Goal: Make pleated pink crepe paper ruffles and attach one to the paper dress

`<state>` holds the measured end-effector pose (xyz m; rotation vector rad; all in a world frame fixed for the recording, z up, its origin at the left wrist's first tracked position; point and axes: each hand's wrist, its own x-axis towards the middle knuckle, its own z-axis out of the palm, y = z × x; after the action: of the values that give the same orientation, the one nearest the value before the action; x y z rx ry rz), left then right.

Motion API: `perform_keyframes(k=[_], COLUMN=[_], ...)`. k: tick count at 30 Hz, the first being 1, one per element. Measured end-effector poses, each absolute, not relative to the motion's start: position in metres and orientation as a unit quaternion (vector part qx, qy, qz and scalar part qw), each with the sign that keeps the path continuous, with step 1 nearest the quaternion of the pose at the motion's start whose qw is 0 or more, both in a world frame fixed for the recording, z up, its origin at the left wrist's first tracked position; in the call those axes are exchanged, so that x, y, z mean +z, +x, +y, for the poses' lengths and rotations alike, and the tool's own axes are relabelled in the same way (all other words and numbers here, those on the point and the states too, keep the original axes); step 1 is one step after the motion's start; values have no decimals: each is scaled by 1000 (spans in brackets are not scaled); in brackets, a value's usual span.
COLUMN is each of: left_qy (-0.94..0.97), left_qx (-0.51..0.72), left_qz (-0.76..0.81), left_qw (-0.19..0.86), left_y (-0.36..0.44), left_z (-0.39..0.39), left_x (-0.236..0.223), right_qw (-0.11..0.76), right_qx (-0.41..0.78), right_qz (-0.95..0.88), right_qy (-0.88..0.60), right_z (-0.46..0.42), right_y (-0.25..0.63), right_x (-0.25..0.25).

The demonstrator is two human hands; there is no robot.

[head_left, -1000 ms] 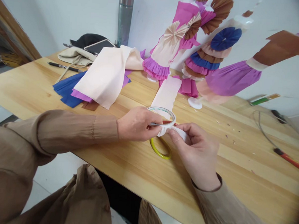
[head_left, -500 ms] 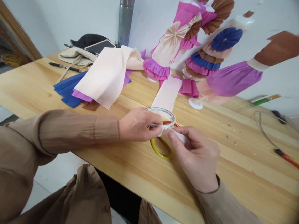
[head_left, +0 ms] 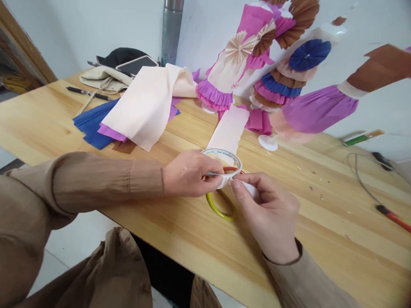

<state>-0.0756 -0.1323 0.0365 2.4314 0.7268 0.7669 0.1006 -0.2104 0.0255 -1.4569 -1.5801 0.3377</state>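
Note:
My left hand pinches a white roll of tape by its near rim, just above the wooden table. My right hand is closed on the tape's loose white end, thumb and forefinger pressed right at the roll. A yellow-green ring lies flat on the table under both hands, with something red partly hidden behind the roll. A strip of pale pink crepe paper lies just beyond the roll.
Folded crepe sheets in cream, blue and purple lie at the left. Crepe-paper dolls stand at the back by a steel flask. A bag with a phone, a pen, and a red-handled tool with a cable lie around.
My right hand has slid slightly left and up toward the roll, closing the gap at the tape end. The left hand and roll have stayed almost still.

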Motion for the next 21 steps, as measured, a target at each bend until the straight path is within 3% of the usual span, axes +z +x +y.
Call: perform_keyframes(k=[11, 21], left_qy=[896, 894], left_qx=[296, 277], left_qz=[227, 247], left_qw=[242, 250], left_y=[-77, -76], left_z=[-131, -127], left_x=[32, 36], right_qw=[472, 492], right_qx=[171, 311], right_qz=[-615, -570], right_qy=[-608, -580], right_z=[-207, -200], right_y=[98, 101], right_x=[30, 24])
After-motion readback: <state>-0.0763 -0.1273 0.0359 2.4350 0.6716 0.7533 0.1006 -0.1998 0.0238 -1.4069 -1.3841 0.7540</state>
